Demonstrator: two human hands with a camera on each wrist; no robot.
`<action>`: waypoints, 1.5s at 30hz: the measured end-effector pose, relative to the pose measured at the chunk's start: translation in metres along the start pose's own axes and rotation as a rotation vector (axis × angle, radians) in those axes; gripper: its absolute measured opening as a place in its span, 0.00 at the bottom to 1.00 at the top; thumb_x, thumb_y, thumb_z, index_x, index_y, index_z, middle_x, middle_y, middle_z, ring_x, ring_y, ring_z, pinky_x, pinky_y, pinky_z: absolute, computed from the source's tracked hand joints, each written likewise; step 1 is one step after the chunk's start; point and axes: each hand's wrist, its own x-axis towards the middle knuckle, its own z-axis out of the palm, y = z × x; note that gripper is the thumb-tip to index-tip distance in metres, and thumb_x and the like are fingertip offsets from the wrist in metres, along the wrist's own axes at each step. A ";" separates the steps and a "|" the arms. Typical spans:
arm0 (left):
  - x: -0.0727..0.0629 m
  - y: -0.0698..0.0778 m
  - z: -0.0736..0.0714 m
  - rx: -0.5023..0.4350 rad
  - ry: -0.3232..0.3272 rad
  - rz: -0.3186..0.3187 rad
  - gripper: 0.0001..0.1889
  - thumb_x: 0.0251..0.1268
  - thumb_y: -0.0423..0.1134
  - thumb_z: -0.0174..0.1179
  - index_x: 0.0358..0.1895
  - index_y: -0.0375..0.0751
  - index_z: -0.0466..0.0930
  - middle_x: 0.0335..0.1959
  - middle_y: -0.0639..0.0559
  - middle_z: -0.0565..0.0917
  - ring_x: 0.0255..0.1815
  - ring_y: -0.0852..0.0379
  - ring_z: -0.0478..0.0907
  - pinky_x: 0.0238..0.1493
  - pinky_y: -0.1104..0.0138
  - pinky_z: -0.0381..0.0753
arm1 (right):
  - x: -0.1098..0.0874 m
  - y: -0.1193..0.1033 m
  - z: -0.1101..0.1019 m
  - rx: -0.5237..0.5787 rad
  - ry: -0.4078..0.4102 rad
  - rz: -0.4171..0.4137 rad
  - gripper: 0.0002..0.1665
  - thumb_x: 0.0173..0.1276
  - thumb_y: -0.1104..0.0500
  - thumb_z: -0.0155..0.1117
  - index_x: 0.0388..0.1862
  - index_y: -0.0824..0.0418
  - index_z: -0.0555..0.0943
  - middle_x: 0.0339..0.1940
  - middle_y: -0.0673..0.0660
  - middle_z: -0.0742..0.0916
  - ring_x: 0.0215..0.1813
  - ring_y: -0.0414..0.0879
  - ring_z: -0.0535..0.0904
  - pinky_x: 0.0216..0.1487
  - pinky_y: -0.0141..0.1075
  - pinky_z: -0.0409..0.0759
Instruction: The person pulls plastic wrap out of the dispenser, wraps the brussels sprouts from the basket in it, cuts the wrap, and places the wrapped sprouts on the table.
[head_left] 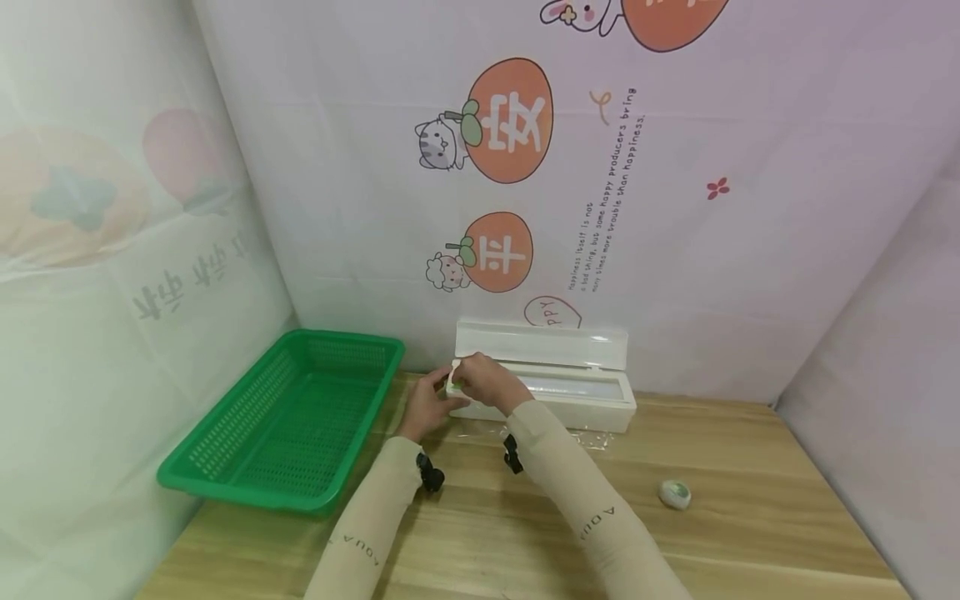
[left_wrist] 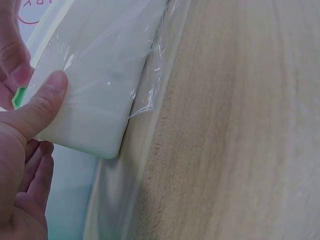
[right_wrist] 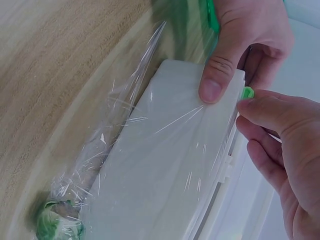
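Observation:
A long white cling film dispenser lies at the back of the table, its clear lid raised. My left hand grips its left end, the thumb pressing the front face in the left wrist view. At that same end, my right hand pinches a small green slide cutter between thumb and fingers. Clear cling film drapes over the front face and hangs crumpled onto the wood. Fingers hide part of the cutter.
A green plastic basket stands to the left, close to the dispenser. On the right part of the wooden table lies a small round green-and-white thing. Printed white cloth walls in the back and sides.

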 end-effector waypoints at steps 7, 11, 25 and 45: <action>0.001 0.000 0.000 -0.006 -0.036 0.002 0.33 0.58 0.29 0.78 0.68 0.32 0.79 0.66 0.34 0.83 0.69 0.35 0.80 0.69 0.48 0.82 | -0.003 0.005 0.001 0.022 -0.013 -0.002 0.15 0.66 0.79 0.62 0.32 0.64 0.90 0.23 0.49 0.80 0.26 0.38 0.66 0.28 0.28 0.65; 0.001 0.001 0.000 -0.017 -0.040 0.003 0.34 0.58 0.29 0.77 0.69 0.30 0.78 0.66 0.33 0.83 0.70 0.35 0.80 0.69 0.47 0.82 | -0.004 0.006 0.000 0.016 -0.022 -0.002 0.14 0.67 0.78 0.63 0.32 0.63 0.89 0.22 0.47 0.76 0.25 0.37 0.64 0.28 0.28 0.63; 0.002 0.000 0.005 0.004 -0.040 -0.010 0.34 0.57 0.29 0.78 0.69 0.31 0.78 0.66 0.34 0.83 0.68 0.37 0.82 0.67 0.49 0.84 | -0.010 0.012 -0.001 0.002 -0.031 -0.011 0.14 0.68 0.75 0.65 0.25 0.61 0.82 0.18 0.46 0.68 0.24 0.38 0.61 0.28 0.28 0.61; 0.003 0.000 -0.003 0.021 -0.026 -0.100 0.39 0.54 0.30 0.79 0.71 0.29 0.75 0.69 0.33 0.80 0.70 0.37 0.80 0.72 0.51 0.80 | -0.049 0.038 -0.019 0.020 -0.040 -0.007 0.08 0.68 0.73 0.68 0.28 0.66 0.87 0.20 0.51 0.81 0.26 0.37 0.68 0.30 0.26 0.72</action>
